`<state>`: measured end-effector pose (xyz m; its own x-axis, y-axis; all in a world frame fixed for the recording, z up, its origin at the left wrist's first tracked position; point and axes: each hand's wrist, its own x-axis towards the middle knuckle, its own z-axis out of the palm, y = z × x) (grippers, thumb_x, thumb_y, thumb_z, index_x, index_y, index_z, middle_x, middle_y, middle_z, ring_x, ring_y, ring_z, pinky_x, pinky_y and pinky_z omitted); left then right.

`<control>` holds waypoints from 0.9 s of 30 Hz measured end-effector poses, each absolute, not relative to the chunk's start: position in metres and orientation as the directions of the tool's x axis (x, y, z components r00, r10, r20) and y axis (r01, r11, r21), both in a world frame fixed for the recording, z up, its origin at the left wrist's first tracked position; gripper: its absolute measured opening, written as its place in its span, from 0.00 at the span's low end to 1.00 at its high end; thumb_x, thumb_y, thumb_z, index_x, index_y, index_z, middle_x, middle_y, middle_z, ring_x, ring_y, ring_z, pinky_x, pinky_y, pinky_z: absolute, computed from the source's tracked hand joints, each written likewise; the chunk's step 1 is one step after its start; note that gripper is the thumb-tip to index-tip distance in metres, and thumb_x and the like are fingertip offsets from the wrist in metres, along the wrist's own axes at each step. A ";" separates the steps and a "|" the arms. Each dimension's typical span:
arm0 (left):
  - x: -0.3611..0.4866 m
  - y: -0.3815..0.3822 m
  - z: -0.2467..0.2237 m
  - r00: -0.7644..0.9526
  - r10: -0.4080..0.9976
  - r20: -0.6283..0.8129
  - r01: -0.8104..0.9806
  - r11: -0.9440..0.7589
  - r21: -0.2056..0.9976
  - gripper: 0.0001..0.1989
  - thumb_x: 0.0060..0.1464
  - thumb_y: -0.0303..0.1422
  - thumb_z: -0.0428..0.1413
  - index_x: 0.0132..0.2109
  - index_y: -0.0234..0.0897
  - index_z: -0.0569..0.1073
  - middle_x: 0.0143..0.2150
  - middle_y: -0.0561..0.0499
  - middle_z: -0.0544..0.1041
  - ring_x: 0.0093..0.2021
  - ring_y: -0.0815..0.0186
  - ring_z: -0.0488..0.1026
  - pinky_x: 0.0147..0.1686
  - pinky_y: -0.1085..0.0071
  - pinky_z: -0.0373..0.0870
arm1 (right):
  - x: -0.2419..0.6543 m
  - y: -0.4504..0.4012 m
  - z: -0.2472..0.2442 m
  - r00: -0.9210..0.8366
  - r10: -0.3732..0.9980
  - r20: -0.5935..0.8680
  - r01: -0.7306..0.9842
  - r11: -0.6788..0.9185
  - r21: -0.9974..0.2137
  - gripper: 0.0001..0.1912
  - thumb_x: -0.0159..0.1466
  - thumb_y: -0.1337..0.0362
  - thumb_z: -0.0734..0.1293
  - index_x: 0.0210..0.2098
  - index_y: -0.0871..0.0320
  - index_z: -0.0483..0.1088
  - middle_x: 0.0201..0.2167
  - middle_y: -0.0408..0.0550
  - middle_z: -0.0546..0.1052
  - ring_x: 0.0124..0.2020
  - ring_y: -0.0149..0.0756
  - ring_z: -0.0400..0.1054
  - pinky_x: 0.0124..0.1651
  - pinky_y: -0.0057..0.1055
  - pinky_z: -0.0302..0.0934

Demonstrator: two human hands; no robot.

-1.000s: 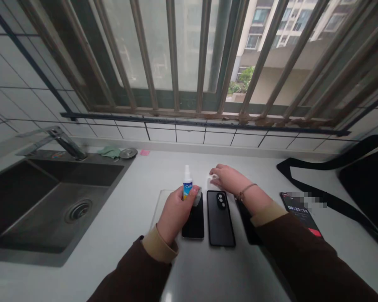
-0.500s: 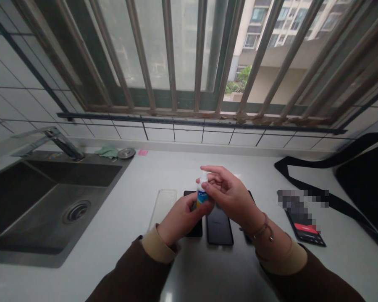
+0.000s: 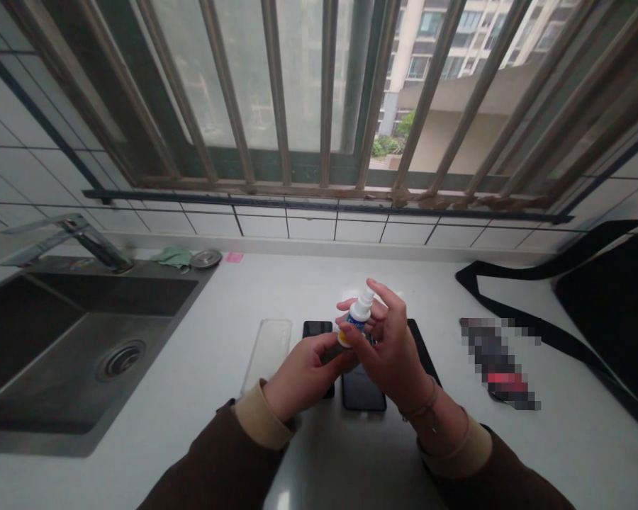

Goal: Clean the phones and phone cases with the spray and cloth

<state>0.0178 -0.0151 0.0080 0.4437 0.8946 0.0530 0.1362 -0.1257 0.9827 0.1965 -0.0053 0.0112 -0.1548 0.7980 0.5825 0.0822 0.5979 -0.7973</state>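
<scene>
A small white spray bottle [image 3: 357,316] with a blue and yellow label is held between both hands, tilted with its nozzle up and to the right. My right hand [image 3: 390,340] wraps its fingers and thumb around the bottle, the index finger up beside the nozzle. My left hand [image 3: 311,368] has its fingertips at the bottle's base. Beneath the hands lie a dark phone [image 3: 317,329], a second dark phone [image 3: 364,397] and, partly behind my right wrist, a third dark device [image 3: 422,354]. A clear phone case [image 3: 269,347] lies left of them.
A steel sink [image 3: 154,354] with a faucet [image 3: 93,244] is on the left. By it are a green cloth [image 3: 171,256], a metal drain cover [image 3: 206,259] and a pink slip [image 3: 234,258]. A partly pixelated phone [image 3: 500,368] and a black strap [image 3: 515,308] lie right. Barred window behind.
The bottle has gone from upright to tilted rightward. My right hand has closed around it, and my left hand has slid down to its base. The view has shifted slightly.
</scene>
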 end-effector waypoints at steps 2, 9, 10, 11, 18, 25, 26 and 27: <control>0.018 -0.013 0.005 0.379 0.925 0.025 0.103 -0.069 0.992 0.15 0.68 0.44 0.61 0.48 0.37 0.84 0.46 0.44 0.84 0.46 0.59 0.78 0.49 0.64 0.72 | 0.203 -0.007 0.011 -0.103 0.800 0.592 0.170 0.600 -0.782 0.34 0.76 0.62 0.67 0.74 0.47 0.48 0.52 0.53 0.79 0.45 0.43 0.80 0.49 0.45 0.80; 0.019 -0.010 0.001 0.057 0.972 -0.228 -0.458 0.228 0.859 0.36 0.62 0.34 0.66 0.72 0.43 0.61 0.53 0.44 0.84 0.46 0.63 0.82 0.50 0.65 0.78 | 0.203 -0.022 0.008 -0.134 0.785 0.605 0.496 0.581 -0.645 0.36 0.77 0.65 0.62 0.78 0.44 0.44 0.70 0.61 0.69 0.62 0.54 0.74 0.65 0.61 0.71; 0.019 -0.010 0.001 0.047 0.967 -0.251 -0.499 0.241 0.833 0.34 0.62 0.32 0.67 0.70 0.42 0.64 0.55 0.43 0.83 0.48 0.63 0.82 0.50 0.66 0.78 | 0.199 -0.023 0.004 -0.186 0.779 0.599 0.520 0.596 -0.613 0.37 0.76 0.66 0.62 0.79 0.43 0.44 0.70 0.60 0.68 0.65 0.55 0.72 0.66 0.61 0.70; 0.019 -0.009 0.001 0.061 0.963 -0.264 -0.526 0.256 0.811 0.30 0.62 0.30 0.66 0.67 0.39 0.68 0.56 0.42 0.83 0.50 0.62 0.82 0.51 0.68 0.78 | 0.194 -0.023 0.000 -0.239 0.776 0.584 0.532 0.608 -0.590 0.38 0.76 0.67 0.62 0.79 0.42 0.43 0.69 0.60 0.69 0.66 0.55 0.70 0.66 0.60 0.70; 0.017 -0.003 0.010 0.212 0.911 -0.354 -0.713 0.392 0.582 0.20 0.74 0.40 0.50 0.57 0.29 0.78 0.59 0.35 0.82 0.54 0.58 0.82 0.46 0.67 0.80 | 0.183 -0.020 -0.016 -0.362 0.833 0.419 0.566 0.554 -0.611 0.39 0.74 0.71 0.60 0.80 0.43 0.47 0.57 0.59 0.76 0.57 0.54 0.77 0.59 0.58 0.75; 0.015 -0.007 0.015 0.196 0.928 -0.317 -0.745 0.351 0.567 0.31 0.74 0.50 0.46 0.63 0.28 0.75 0.62 0.34 0.80 0.54 0.56 0.82 0.52 0.64 0.79 | 0.182 -0.022 -0.013 -0.363 0.877 0.315 0.606 0.479 -0.635 0.32 0.73 0.71 0.60 0.75 0.49 0.56 0.57 0.60 0.80 0.56 0.56 0.79 0.58 0.57 0.75; 0.014 -0.007 0.015 0.200 0.929 -0.312 -0.744 0.351 0.569 0.32 0.74 0.51 0.45 0.63 0.28 0.75 0.63 0.34 0.80 0.54 0.56 0.81 0.51 0.64 0.79 | 0.182 -0.022 -0.013 -0.353 0.886 0.301 0.612 0.462 -0.642 0.31 0.73 0.71 0.60 0.74 0.50 0.56 0.58 0.61 0.80 0.56 0.57 0.79 0.57 0.57 0.75; 0.014 -0.007 0.015 0.202 0.930 -0.307 -0.744 0.350 0.569 0.32 0.74 0.52 0.45 0.64 0.28 0.74 0.63 0.33 0.79 0.54 0.56 0.81 0.51 0.64 0.79 | 0.181 -0.022 -0.012 -0.344 0.892 0.292 0.613 0.449 -0.650 0.30 0.73 0.71 0.60 0.73 0.51 0.57 0.59 0.63 0.79 0.57 0.57 0.79 0.56 0.57 0.75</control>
<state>0.0142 -0.0075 0.0145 0.2022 0.9299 -0.3073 -0.7442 0.3499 0.5690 0.1814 -0.0217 -0.0125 -0.3437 0.8924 0.2923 0.6133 0.4490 -0.6498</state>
